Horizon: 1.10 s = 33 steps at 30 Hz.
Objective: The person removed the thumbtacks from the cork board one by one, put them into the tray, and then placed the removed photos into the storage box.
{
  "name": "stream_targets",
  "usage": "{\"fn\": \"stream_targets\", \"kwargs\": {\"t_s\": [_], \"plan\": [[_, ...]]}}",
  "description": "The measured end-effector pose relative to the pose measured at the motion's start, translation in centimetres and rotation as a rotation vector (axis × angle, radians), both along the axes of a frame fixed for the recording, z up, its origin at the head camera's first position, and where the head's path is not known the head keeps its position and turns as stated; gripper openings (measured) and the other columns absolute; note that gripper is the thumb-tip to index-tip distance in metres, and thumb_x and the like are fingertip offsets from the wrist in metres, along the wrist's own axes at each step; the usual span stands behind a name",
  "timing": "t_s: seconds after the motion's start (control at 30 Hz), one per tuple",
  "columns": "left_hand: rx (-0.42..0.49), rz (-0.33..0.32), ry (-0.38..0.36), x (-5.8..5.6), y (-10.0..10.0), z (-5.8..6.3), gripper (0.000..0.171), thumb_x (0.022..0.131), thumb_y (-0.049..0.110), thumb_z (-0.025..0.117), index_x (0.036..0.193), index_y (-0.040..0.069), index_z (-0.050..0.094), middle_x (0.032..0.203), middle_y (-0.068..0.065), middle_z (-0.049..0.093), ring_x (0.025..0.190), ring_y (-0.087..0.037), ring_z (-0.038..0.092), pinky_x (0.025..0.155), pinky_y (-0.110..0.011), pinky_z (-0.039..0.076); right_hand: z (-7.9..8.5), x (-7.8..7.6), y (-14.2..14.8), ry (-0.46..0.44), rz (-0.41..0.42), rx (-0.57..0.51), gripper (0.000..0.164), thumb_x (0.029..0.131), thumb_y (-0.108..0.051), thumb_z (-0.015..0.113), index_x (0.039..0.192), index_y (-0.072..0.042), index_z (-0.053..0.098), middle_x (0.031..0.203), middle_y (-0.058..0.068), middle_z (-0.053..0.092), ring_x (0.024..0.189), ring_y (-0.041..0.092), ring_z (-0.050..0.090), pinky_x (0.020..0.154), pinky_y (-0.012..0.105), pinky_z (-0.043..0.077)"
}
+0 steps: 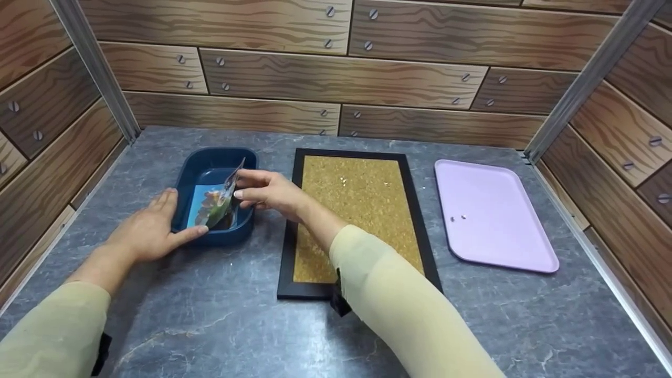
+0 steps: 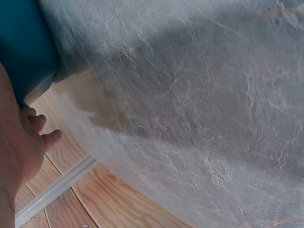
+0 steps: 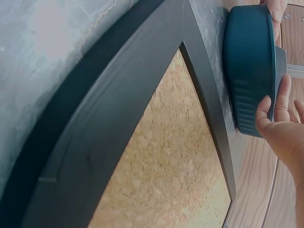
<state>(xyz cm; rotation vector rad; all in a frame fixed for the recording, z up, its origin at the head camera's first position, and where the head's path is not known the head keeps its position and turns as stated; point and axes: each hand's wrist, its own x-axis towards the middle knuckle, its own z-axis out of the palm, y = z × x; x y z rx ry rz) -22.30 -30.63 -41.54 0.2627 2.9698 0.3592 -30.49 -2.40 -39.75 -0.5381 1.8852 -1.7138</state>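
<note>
A deep blue plastic container [image 1: 215, 239] stands at the left of the table. Inside it a thin glossy picture card [image 1: 216, 210] with green and pinkish patches stands tilted, over a light blue sheet [image 1: 193, 202]. My right hand [image 1: 273, 193] reaches over the container's right rim and pinches the card's edge between thumb and fingers. On the left side of the container rests my left hand [image 1: 149, 228], its fingers straight along the outer wall and its thumb stretched across the near rim. The left wrist view shows those fingers [image 2: 51, 138] beside the wall.
A cork board [image 1: 357, 220] in a black frame lies mid-table, under my right forearm. Further right is a lilac tray [image 1: 496, 215] with two tiny shiny pieces [image 1: 458, 217] near its left edge. Wood-patterned panels [image 1: 336, 79] enclose the grey marbled table [image 1: 236, 315].
</note>
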Motion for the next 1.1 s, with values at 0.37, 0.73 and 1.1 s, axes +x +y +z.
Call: {"fn": "stream_targets", "kwargs": {"t_s": [0.37,0.73,1.1], "plan": [[0.003,-0.007,0.004,-0.3,0.1,-0.2,0.125,0.098,0.082,0.044,0.161,-0.018,0.006,0.166,-0.043,0.008,0.153,-0.060,0.014,0.120,-0.072,0.020,-0.1,-0.3,0.4,-0.020,0.015,0.004,0.066,0.103,-0.015,0.071,0.163,-0.009,0.044,0.156,0.010,0.056,0.103,0.021,0.076,0.109,0.052,0.049],[0.005,-0.022,0.012,-0.7,0.9,-0.3,0.125,0.097,0.084,0.042,0.161,-0.019,0.008,0.167,-0.042,0.009,0.154,-0.059,0.014,0.120,-0.071,0.021,-0.3,-0.3,1.2,-0.051,0.030,-0.026,0.062,0.104,-0.008,0.066,0.162,-0.003,0.042,0.160,0.019,0.049,0.098,0.022,0.075,0.107,0.047,0.052],[-0.012,-0.009,-0.006,-0.6,-0.1,-0.2,0.125,0.098,0.082,0.045,0.160,-0.019,0.008,0.165,-0.044,0.008,0.152,-0.061,0.014,0.119,-0.074,0.020,1.2,-0.5,2.8,-0.022,0.025,-0.040,0.063,0.105,-0.010,0.066,0.163,-0.006,0.042,0.160,0.017,0.050,0.098,0.020,0.075,0.114,0.053,0.046]]}}
